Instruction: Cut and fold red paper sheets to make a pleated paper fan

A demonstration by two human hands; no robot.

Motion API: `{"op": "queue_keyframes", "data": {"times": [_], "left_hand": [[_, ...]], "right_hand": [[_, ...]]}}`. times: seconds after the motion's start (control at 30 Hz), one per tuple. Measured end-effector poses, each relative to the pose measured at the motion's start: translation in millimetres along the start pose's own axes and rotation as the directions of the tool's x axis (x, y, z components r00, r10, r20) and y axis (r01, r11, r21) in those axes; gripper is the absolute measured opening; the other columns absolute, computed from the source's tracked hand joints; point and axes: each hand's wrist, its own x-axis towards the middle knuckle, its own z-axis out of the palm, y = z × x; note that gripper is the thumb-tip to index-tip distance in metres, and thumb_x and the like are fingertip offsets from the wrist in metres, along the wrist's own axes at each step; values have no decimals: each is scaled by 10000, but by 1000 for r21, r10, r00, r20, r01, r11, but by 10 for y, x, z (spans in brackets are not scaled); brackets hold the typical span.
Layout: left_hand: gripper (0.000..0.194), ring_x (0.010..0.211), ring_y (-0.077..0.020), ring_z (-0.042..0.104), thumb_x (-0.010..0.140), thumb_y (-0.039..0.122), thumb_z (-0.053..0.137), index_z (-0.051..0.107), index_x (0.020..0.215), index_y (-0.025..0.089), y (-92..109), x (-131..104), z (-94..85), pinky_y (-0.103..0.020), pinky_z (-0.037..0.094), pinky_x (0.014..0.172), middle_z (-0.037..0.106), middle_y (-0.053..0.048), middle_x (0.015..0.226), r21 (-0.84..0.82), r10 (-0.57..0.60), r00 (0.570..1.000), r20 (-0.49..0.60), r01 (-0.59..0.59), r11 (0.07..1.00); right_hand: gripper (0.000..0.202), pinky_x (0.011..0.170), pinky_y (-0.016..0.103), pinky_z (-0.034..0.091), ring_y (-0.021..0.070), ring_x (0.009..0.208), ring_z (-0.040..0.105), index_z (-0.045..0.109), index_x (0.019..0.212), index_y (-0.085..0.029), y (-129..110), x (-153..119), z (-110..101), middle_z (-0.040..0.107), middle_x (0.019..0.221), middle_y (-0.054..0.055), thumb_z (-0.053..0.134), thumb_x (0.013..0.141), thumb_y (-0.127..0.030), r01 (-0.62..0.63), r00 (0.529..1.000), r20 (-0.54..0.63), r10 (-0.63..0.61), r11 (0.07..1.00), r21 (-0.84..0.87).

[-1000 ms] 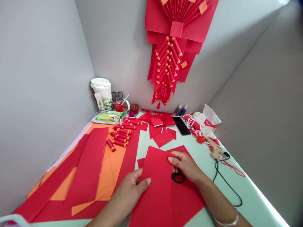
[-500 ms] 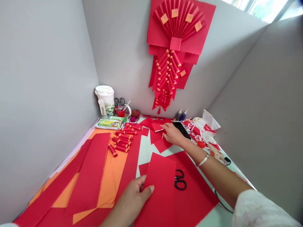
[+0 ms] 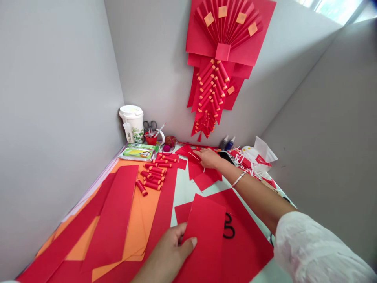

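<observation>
One red sheet (image 3: 205, 236) is clamped between left thumb and fingers (image 3: 180, 243); right hand (image 3: 208, 158) touches red paper pieces (image 3: 203, 173) at rear, its grip indeterminable.

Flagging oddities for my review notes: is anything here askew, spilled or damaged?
Nothing looks clearly spilled or damaged. Mildly untidy: paper scraps lie heaped near the blue bottle, and one roll sits askew beside the other rolls. Probably ordinary craft clutter.

Loose white right sleeve (image 3: 315, 247), softly crinkled cloth, ending near the elbow, thin pale bracelet (image 3: 239, 178) at the wrist
</observation>
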Motion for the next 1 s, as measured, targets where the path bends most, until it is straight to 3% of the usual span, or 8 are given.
{"op": "queue_keyframes", "data": {"times": [0.33, 0.47, 0.63, 1.0], "left_hand": [[382, 811, -298, 718, 753, 432, 727, 713, 1023, 162, -4, -12, 35, -405, 529, 772, 765, -92, 908, -15, -17, 1000, -2, 17, 1000], [379, 797, -294, 719, 754, 431, 724, 709, 1022, 163, 22, -24, 53, -407, 532, 774, 766, -86, 902, -7, -13, 1000, 2, 13, 1000], [354, 808, -295, 720, 777, 417, 704, 708, 1027, 167, 18, -39, 49, -411, 532, 776, 766, -85, 910, 7, -11, 1000, 17, 11, 1000], [367, 861, -299, 718, 854, 396, 612, 678, 1147, 184, -11, -50, 14, -426, 527, 798, 758, -97, 979, 64, -21, 999, 50, 18, 998]], "right_hand": [[302, 953, 468, 477, 241, 1104, 607, 593, 1220, -170, 325, -105, -398, 636, 1207, 90, 562, 958, -316, 39, 986, -162, -26, 996, 81], [275, 954, 443, 467, 233, 1098, 613, 613, 1199, -154, 375, -148, -466, 669, 1165, 87, 555, 951, -257, 28, 974, -227, -1, 993, 115], [368, 993, 356, 427, 236, 1147, 583, 629, 1237, -150, 346, -201, -425, 681, 1209, 100, 502, 893, -123, 14, 950, -310, 33, 989, 148], [389, 1027, 334, 400, 213, 1175, 549, 624, 1250, -158, 30, -333, -99, 649, 1253, 98, 468, 896, -116, 75, 935, -355, -6, 981, 179]]}}
